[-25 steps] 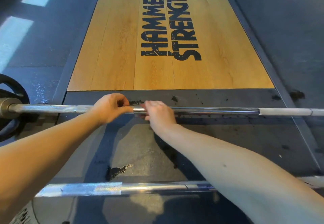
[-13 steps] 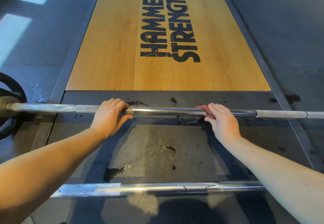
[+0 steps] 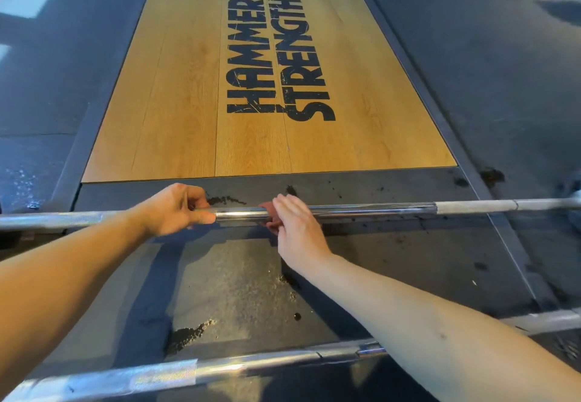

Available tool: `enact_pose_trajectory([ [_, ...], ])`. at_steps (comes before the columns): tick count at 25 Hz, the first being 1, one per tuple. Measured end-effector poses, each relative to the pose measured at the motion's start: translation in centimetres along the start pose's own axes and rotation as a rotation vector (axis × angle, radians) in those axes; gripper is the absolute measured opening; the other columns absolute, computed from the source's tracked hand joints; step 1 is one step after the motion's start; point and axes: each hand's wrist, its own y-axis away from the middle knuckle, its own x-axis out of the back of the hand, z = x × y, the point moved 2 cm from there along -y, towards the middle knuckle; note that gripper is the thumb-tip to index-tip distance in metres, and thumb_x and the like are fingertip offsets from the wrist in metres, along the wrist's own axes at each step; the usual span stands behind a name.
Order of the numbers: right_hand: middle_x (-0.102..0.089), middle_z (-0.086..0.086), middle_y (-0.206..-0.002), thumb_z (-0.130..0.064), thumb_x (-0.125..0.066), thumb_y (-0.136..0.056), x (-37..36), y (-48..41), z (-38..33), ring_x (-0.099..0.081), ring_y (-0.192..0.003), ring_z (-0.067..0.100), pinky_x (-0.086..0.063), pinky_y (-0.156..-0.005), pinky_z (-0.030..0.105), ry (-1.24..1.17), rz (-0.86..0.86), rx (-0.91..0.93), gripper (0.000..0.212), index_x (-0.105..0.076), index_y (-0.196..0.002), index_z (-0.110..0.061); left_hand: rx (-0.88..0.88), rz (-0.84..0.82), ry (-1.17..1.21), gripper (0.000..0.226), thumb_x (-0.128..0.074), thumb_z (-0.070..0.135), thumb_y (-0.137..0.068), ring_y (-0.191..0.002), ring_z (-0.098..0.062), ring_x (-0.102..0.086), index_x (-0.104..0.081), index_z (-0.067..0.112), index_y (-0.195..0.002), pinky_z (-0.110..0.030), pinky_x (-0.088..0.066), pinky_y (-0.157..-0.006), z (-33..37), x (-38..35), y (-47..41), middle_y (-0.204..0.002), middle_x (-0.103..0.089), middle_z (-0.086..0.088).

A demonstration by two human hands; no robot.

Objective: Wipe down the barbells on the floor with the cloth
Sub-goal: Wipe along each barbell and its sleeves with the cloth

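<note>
Two bare hands work a cloth on a barbell lying on the floor beside a lifting platform.

A light wooden platform [image 3: 188,102] printed "HAMMER STRENGTH" fills the far middle, framed by dark rubber flooring [image 3: 471,71] that is scuffed and flecked with black crumbs on the near side. Two steel barbells lie across the flooring, left to right: the far barbell [image 3: 361,209] just near the platform's edge, the near barbell [image 3: 251,362] at the bottom of the view, partly hidden by the right forearm. The left hand [image 3: 176,209] grips the far barbell, fingers curled over the shaft. Just to its right, the right hand [image 3: 295,228] lies over the same shaft with fingers nearly straight, pressing a small reddish cloth [image 3: 267,208] against the steel; the cloth shows at the fingertips and under the palm.
</note>
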Motion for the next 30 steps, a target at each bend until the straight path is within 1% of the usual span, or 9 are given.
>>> enact_pose_trajectory([
  [5, -0.04, 0.009, -0.16, 0.005, -0.059, -0.095, -2.8, -2.8, -4.2, -0.028, -0.15, 0.027, -0.026, -0.121, 0.039, 0.016, -0.086, 0.087, 0.057, -0.046, -0.15, -0.005, 0.006, -0.009, 0.043, 0.026, -0.082, 0.032, -0.081, -0.065, -0.019, -0.06, -0.068, 0.01, -0.085, -0.037, -0.05, -0.069, 0.1, -0.1, -0.4, -0.071, -0.069, -0.009],
  [8, -0.05, 0.01, -0.153, 0.016, -0.062, -0.085, -0.1, -1.2, 0.1, -0.04, -0.144, 0.031, -0.04, -0.114, 0.048, 0.086, -0.061, 0.179, 0.058, -0.058, -0.139, -0.004, 0.014, 0.009, 0.052, 0.034, -0.08, 0.043, -0.076, -0.065, -0.021, -0.057, -0.067, 0.013, -0.085, -0.036, -0.047, -0.066, -0.3, -0.3, 0.1, -0.073, -0.068, -0.008],
  [10, -0.058, 0.008, -0.145, 0.02, -0.063, -0.081, 2.6, 0.7, 6.2, -0.05, -0.138, 0.034, -0.043, -0.113, 0.05, 0.118, 0.046, 0.119, 0.059, -0.064, -0.135, -0.005, 0.036, 0.021, -0.041, 0.041, -0.075, 0.058, -0.072, -0.071, -0.019, -0.059, -0.068, 0.02, -0.085, -0.035, -0.049, -0.069, -0.2, -0.2, 0.0, -0.076, -0.068, -0.003],
  [13, -0.057, 0.004, -0.144, 0.011, -0.065, -0.09, 6.3, 2.7, 11.9, -0.049, -0.14, 0.031, -0.029, -0.121, 0.037, 0.139, 0.149, -0.081, 0.05, -0.061, -0.138, -0.006, 0.028, 0.155, -0.483, 0.039, -0.063, 0.07, -0.079, -0.1, -0.018, -0.05, -0.063, 0.033, -0.09, -0.04, -0.039, -0.09, 0.7, -0.5, 0.2, -0.091, -0.061, 0.01],
  [15, -0.055, 0.004, -0.147, 0.0, -0.063, -0.097, 6.0, 2.8, 10.9, -0.043, -0.144, 0.022, -0.017, -0.119, 0.02, 0.104, 0.168, -0.184, 0.043, -0.059, -0.139, -0.006, 0.016, 0.214, -0.595, 0.037, -0.059, 0.067, -0.087, -0.112, -0.019, -0.044, -0.063, 0.033, -0.102, -0.041, -0.034, -0.093, 1.2, -1.0, 0.3, -0.103, -0.056, 0.011],
  [17, -0.053, 0.003, -0.15, -0.004, -0.061, -0.099, 3.5, 1.7, 6.8, -0.04, -0.146, 0.021, -0.013, -0.117, 0.016, 0.067, 0.155, -0.157, 0.042, -0.058, -0.141, -0.007, 0.033, 0.21, -0.617, 0.041, -0.057, 0.067, -0.089, -0.115, -0.021, -0.044, -0.064, 0.032, -0.11, -0.04, -0.033, -0.093, 1.4, -1.0, 0.5, -0.107, -0.055, 0.01],
  [24, -0.052, 0.005, -0.149, -0.009, -0.065, -0.094, -4.7, -4.2, -7.7, -0.039, -0.143, 0.025, -0.04, -0.112, 0.042, 0.205, -0.081, 0.147, 0.05, -0.053, -0.143, -0.011, 0.059, 0.265, -0.656, 0.044, -0.054, 0.067, -0.091, -0.108, -0.021, -0.044, -0.068, 0.031, -0.111, -0.039, -0.031, -0.088, 1.4, -0.9, 1.4, -0.098, -0.053, 0.009],
  [27, -0.052, 0.004, -0.152, 0.004, -0.065, -0.089, -2.2, -2.9, -3.8, -0.041, -0.144, 0.024, -0.044, -0.11, 0.045, 0.174, -0.069, 0.219, 0.058, -0.054, -0.144, -0.012, 0.055, 0.246, -0.681, 0.051, -0.049, 0.072, -0.088, -0.107, -0.021, -0.045, -0.068, 0.033, -0.114, -0.039, -0.031, -0.088, 1.6, -0.8, 1.5, -0.097, -0.054, 0.009],
  [30, -0.062, 0.003, -0.141, 0.012, -0.068, -0.084, 2.0, 0.1, 5.1, -0.054, -0.136, 0.025, -0.051, -0.106, 0.049, 0.147, 0.083, 0.15, 0.056, -0.065, -0.135, -0.011, 0.036, 0.251, -0.671, 0.06, -0.044, 0.076, -0.083, -0.105, -0.02, -0.045, -0.068, 0.033, -0.117, -0.038, -0.031, -0.087, 1.1, -1.0, 1.5, -0.098, -0.056, 0.008],
])
